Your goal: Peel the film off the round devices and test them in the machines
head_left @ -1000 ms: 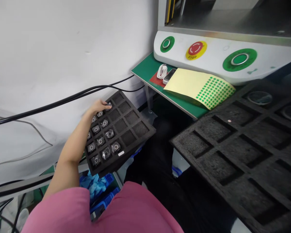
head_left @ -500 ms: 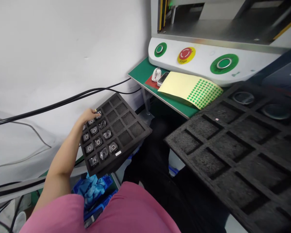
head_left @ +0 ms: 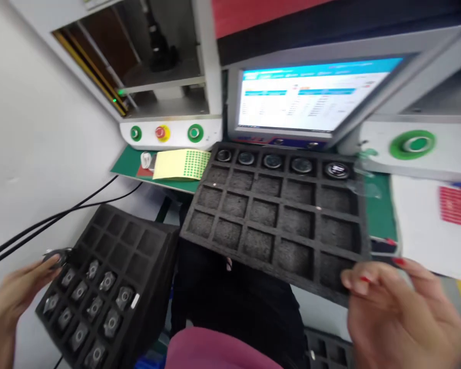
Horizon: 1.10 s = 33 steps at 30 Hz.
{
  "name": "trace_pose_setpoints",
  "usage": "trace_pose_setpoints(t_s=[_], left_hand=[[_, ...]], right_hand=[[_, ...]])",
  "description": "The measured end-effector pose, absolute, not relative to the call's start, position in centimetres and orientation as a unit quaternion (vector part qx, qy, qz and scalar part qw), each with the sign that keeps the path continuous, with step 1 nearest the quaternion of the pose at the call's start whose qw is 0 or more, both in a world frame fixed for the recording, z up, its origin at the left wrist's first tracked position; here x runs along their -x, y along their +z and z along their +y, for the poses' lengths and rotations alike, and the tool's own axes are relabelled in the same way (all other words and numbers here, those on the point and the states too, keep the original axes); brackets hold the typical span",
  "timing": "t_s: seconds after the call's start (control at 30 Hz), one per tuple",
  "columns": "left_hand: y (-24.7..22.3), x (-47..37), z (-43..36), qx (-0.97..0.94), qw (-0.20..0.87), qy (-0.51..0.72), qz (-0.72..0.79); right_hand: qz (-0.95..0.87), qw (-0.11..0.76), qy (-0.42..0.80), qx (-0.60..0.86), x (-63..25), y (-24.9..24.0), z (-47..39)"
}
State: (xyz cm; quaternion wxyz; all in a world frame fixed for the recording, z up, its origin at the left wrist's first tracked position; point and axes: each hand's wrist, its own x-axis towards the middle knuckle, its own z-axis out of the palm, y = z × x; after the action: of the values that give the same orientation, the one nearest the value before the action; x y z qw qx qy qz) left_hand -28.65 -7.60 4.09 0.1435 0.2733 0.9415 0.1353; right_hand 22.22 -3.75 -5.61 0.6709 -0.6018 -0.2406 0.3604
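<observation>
My left hand (head_left: 28, 282), at the far left, pinches a dark round watch body (head_left: 64, 254) by its edge, partly hidden by the thumb. It is held over the black foam tray (head_left: 117, 224) at left, whose lower pockets hold several watch bodies in clear film (head_left: 94, 306). Blurred by motion, my right hand (head_left: 403, 307) is at the lower right corner of a second foam tray (head_left: 249, 219). Its fingers are apart with nothing seen between them; whether they touch the tray I cannot tell. Round glossy watch bodies (head_left: 272, 161) fill that tray's far row.
Behind the second tray stands a lit monitor (head_left: 292, 102). Machine panels with green buttons (head_left: 195, 133) and a red stop button (head_left: 160, 132) flank it. A sheet of green dot stickers (head_left: 180, 164) lies on the green bench. Black cables (head_left: 72, 209) run along the left wall.
The view has swung right, bringing the monitor and my right hand into sight. My left hand has lifted a watch body from the left tray.
</observation>
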Motion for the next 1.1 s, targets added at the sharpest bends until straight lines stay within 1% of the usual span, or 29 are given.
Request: trace_pose_setpoints(t_s=[0.07,0.1,0.17,0.23,0.33,0.37,0.47,0.57,0.63,0.7,0.77,0.83,0.87,0.97,1.1], left_hand=[[4.9,25.5,-6.1,-0.254,0.223,0.229,0.913],[5.0,23.2,-4.9,-0.264,0.261,0.254,0.893],[4.7,17.3,-1.8,-0.362,0.348,0.225,0.835],[3.6,10.5,2.1,-0.518,0.345,0.219,0.751],[0.8,0.6,7.8,-0.683,0.412,0.196,0.571],[-0.2,-2.1,9.4,-0.714,0.41,0.185,0.537],[-3.2,-7.6,12.8,-0.741,0.385,0.185,0.519],[-5.0,-9.2,13.9,-0.745,0.332,0.207,0.54],[-5.4,-8.9,13.8,-0.743,0.296,0.218,0.559],[-5.4,-8.1,13.5,-0.739,0.274,0.217,0.576],[-5.4,-7.2,13.3,-0.733,0.261,0.215,0.59],[-5.5,-6.3,13.3,-0.728,0.251,0.214,0.601],[-5.6,-5.9,13.3,-0.727,0.247,0.212,0.605],[-6.0,-4.9,13.9,-0.726,0.244,0.206,0.609],[-6.3,-4.0,14.9,-0.723,0.265,0.213,0.602]], right_hand=[[-0.159,0.706,0.382,0.574,-21.7,-5.0,-3.2],[-0.153,0.706,0.397,0.566,-21.6,-4.8,-3.1],[-0.157,0.707,0.41,0.554,-21.8,-4.4,-3.3],[-0.163,0.715,0.395,0.553,-22.3,-4.1,-3.9],[-0.168,0.738,0.333,0.562,-23.5,-4.0,-5.0],[-0.169,0.745,0.309,0.567,-24.0,-4.0,-5.5],[-0.174,0.747,0.237,0.596,-25.2,-4.7,-7.1],[-0.207,0.714,0.203,0.637,-26.2,-5.7,-8.1],[-0.281,0.672,0.206,0.654,-26.7,-6.3,-7.6],[-0.404,0.601,0.223,0.652,-27.0,-6.8,-5.7],[-0.522,0.502,0.24,0.647,-27.1,-7.0,-2.6],[-0.577,0.411,0.243,0.663,-26.9,-7.2,1.0],[-0.584,0.387,0.241,0.671,-26.7,-7.2,2.9],[-0.59,0.351,0.226,0.692,-25.7,-7.3,7.2],[-0.587,0.326,0.201,0.713,-24.6,-7.9,9.7]])
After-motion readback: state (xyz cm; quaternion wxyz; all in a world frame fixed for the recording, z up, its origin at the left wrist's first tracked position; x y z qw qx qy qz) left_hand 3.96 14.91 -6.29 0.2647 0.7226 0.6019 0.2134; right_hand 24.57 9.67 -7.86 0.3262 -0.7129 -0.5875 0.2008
